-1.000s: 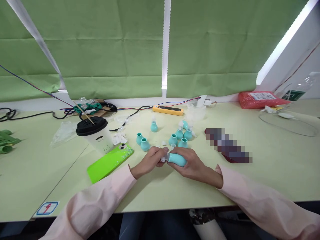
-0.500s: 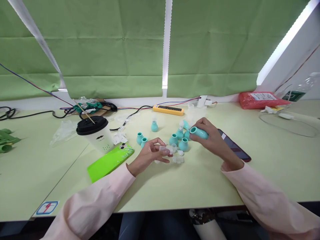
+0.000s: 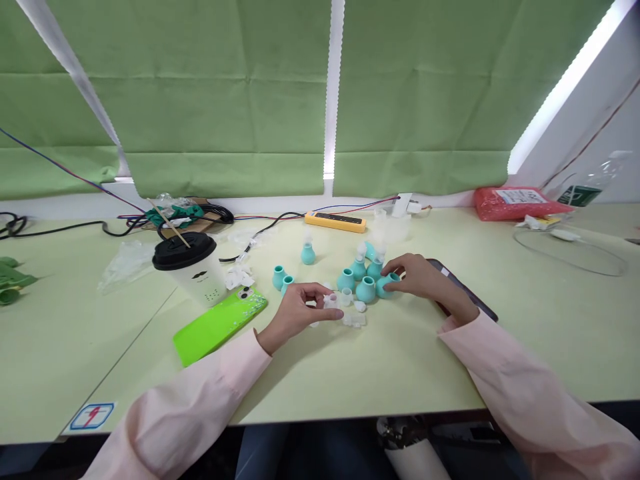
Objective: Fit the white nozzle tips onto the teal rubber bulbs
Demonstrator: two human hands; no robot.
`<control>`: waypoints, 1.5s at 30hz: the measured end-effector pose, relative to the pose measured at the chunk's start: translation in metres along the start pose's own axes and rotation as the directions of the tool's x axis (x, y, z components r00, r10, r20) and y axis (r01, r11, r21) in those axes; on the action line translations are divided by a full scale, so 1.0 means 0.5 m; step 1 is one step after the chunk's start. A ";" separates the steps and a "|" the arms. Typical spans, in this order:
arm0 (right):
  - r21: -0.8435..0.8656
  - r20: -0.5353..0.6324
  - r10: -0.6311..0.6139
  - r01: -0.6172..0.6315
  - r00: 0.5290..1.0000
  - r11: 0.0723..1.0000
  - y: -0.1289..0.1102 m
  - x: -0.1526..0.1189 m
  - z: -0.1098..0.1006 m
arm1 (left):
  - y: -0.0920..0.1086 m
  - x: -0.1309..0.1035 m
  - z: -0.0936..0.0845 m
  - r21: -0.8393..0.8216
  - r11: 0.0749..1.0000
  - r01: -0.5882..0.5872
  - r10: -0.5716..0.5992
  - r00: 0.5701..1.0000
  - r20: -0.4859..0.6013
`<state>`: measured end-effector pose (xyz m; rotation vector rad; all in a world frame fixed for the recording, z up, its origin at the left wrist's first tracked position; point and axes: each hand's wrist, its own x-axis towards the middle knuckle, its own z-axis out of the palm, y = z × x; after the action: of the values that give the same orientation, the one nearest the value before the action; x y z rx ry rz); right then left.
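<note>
My right hand grips a small turquoise rubber bulb, which stands mouth up at the right end of a cluster of similar bulbs. Two bulbs at the back of that cluster carry clear tops. To the left, my left hand has its thumb and fingers apart around small clear plastic pieces by the table. A clear plastic cup-like piece and other clear parts lie just right of it. Behind the left hand are two more bulbs.
A green phone and a lidded paper cup are on the left. A dark phone lies beside my right wrist. Farther back are a single topped bulb, a yellow power strip and a red package.
My right hand has lowered the turquoise bulb from a tilted hold in the air to the table beside the cluster. My left fingers have spread from around a clear plastic piece.
</note>
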<state>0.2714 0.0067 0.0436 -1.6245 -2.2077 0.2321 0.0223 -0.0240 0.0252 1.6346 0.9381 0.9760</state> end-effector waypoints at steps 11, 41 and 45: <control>-0.148 -0.618 -0.424 0.432 0.663 0.890 -0.104 -0.047 0.034 | -0.003 -0.023 0.016 0.499 0.847 -0.183 0.278 0.953 -0.123; 0.794 0.004 -0.110 0.064 0.994 0.604 -0.156 -0.065 0.079 | -0.003 -0.017 0.008 0.468 0.550 -0.692 0.766 0.641 0.048; 0.789 0.042 -0.130 0.047 0.991 0.612 -0.153 -0.062 0.076 | 0.002 -0.012 -0.002 0.441 0.538 -0.719 0.751 0.646 0.136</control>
<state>0.1967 -0.0433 0.0298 -0.9935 -1.7947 1.1079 0.0192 -0.0290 0.0256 2.5354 0.4985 1.4562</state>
